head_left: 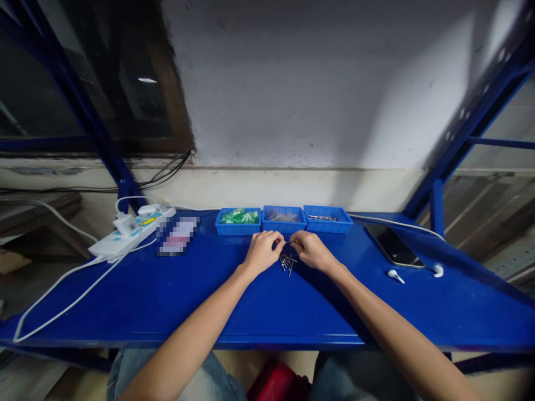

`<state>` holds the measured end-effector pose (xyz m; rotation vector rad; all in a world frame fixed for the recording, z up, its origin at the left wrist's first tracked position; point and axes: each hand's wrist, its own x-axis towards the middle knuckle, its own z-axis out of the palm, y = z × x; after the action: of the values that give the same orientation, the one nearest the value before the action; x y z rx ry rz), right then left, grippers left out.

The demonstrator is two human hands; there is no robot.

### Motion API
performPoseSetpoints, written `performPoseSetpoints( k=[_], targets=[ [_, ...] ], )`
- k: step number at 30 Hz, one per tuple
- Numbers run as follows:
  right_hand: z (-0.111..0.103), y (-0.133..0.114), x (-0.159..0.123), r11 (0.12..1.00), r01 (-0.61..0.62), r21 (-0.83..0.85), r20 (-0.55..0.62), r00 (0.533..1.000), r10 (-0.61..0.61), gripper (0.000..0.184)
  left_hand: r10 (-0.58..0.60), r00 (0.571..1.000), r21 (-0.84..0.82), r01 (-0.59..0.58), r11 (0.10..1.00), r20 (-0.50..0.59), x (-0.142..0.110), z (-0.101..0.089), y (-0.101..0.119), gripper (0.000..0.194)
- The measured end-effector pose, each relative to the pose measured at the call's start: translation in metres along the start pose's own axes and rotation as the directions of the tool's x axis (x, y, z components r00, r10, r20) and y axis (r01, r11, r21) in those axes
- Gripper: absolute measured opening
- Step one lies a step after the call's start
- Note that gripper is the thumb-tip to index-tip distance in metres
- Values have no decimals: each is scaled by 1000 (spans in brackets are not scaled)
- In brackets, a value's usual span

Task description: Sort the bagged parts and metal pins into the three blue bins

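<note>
My left hand and my right hand meet over the middle of the table, fingers pinched. Between their fingertips runs a thin metal pin, gripped at both ends; its exact kind is too small to make out. Just beneath, a small pile of metal pins lies loose on the blue table. Behind the hands three blue bins stand in a row. The left bin holds green-and-white pieces, the middle bin clear plastic-looking pieces, and the right bin metal pins.
At the left, a white power strip with plugs trails a white cable over the table. A blurred-out flat item lies beside it. To the right are a phone and two white earbuds. Blue frame posts flank the table.
</note>
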<state>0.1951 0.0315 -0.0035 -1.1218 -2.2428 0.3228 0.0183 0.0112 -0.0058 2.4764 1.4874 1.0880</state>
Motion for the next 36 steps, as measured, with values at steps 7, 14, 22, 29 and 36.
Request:
performPoseSetpoints(
  k=[7, 14, 22, 29, 36],
  targets=[
    [0, -3, 0, 997, 51, 60, -77, 996, -46, 11, -73, 997, -18, 73, 997, -25, 2, -2, -2, 19],
    [-7, -11, -3, 989, 145, -6, -99, 984, -145, 22, -77, 997, -57, 77, 995, -1, 3, -3, -2, 33],
    [-38, 19, 6, 987, -52, -154, -537, 843, -39, 27, -61, 979, -25, 67, 997, 194, -2, 3, -8, 25],
    [-31, 62, 2, 874, -360, -325, -506, 848, 161, 34, 0, 939, -4, 1, 1000, 345, -5, 6, -10, 15],
    [-1, 24, 3, 991, -76, -108, -129, 990, 61, 24, -40, 949, -3, 43, 999, 312, -3, 5, -14, 18]
  ],
)
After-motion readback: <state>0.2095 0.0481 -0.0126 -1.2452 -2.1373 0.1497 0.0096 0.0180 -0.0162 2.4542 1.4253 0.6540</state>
